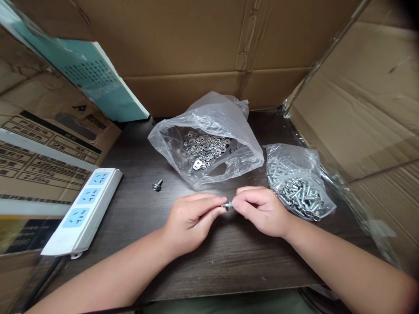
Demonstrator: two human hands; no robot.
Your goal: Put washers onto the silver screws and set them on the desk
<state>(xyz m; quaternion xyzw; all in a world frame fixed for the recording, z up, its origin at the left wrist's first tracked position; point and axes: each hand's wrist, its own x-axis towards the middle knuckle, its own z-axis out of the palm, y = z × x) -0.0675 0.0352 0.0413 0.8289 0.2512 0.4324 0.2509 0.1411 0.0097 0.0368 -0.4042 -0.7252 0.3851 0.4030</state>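
Near the middle of the dark table, my left hand (196, 220) pinches a small metal bolt (226, 205) between thumb and forefinger. My right hand (262, 209) meets it from the right, its fingertips closed at the bolt's other end; whether they hold a separate small part is too small to tell. Behind my hands an open plastic bag (242, 150) holds many washers (209, 148). A second clear bag (294, 159), full of bolts (303, 196), lies just right of my right hand. One bolt with a washer on it (157, 185) lies on the table to the left.
A white power strip (98, 209) lies at the left, its cable running toward the front. Cardboard walls (196, 39) stand at the back, left and right. A light blue board (88, 74) leans at the back left.
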